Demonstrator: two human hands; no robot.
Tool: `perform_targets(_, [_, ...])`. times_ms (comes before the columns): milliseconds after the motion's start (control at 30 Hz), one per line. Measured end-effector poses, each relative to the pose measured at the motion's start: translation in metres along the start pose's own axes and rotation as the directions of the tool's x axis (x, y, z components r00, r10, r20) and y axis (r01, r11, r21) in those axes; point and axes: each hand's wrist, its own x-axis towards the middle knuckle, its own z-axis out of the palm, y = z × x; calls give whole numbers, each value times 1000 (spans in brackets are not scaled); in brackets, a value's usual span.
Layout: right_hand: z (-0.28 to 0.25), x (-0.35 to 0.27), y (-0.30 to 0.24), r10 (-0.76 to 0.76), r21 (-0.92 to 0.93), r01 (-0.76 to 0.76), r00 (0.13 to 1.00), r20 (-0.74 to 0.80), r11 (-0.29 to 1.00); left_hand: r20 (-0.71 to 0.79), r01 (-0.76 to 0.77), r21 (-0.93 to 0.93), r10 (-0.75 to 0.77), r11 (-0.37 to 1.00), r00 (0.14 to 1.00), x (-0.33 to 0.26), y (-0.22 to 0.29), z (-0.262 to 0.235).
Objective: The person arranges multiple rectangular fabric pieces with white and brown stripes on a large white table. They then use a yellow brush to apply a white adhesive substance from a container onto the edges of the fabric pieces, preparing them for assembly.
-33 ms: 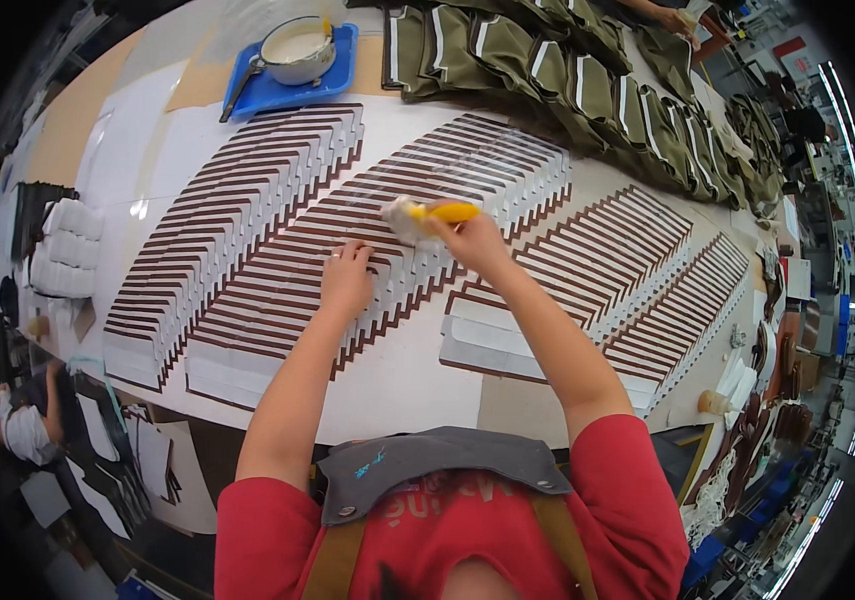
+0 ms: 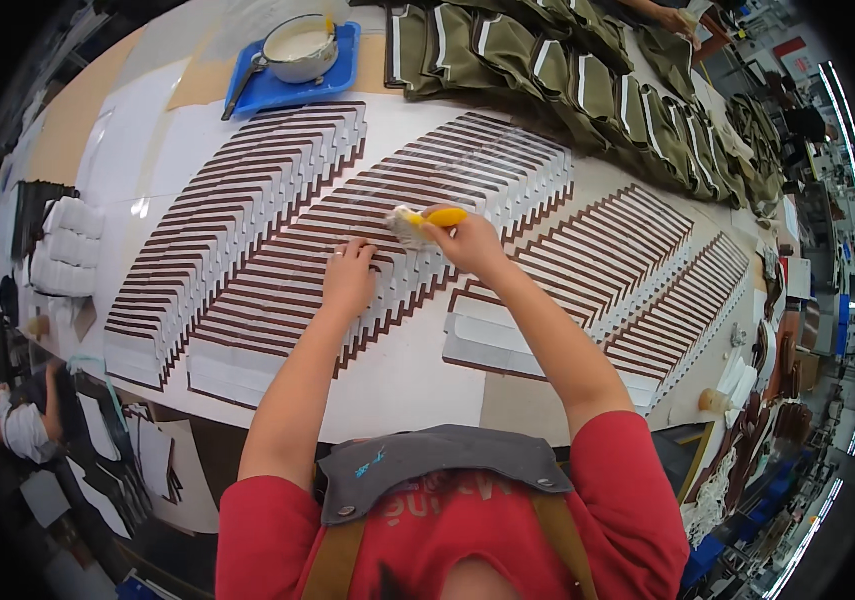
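Observation:
My right hand grips a brush by its yellow handle. Its pale, blurred bristles are over the middle row of overlapping brown-edged white pieces. On the same row, a little nearer and to the left, my left hand rests with fingers stretched out over the pieces. A wet-looking sheen lies across the far part of this row. One similar row fans out at the left, and two shorter rows are at the right.
A blue tray at the far side bears a pot of whitish liquid. Olive-green pieces with white strips are heaped at the far right. White stacked bundles stand at the left. Another person's arm shows at lower left.
The brush and my right hand have shifted slightly, with the handle tilting a little. My left hand stays about where it was on the pieces.

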Motion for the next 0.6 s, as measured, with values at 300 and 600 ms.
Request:
perform_targets(300, [-19,19,12,43,-178,-104,948,-317,979,49,14,81,-18,997,999,1,-3,2])
perform_targets(600, [-24,47,18,59,-222,-175,891,-449,959,142,28,118,-45,993,989,7,-3,-4])
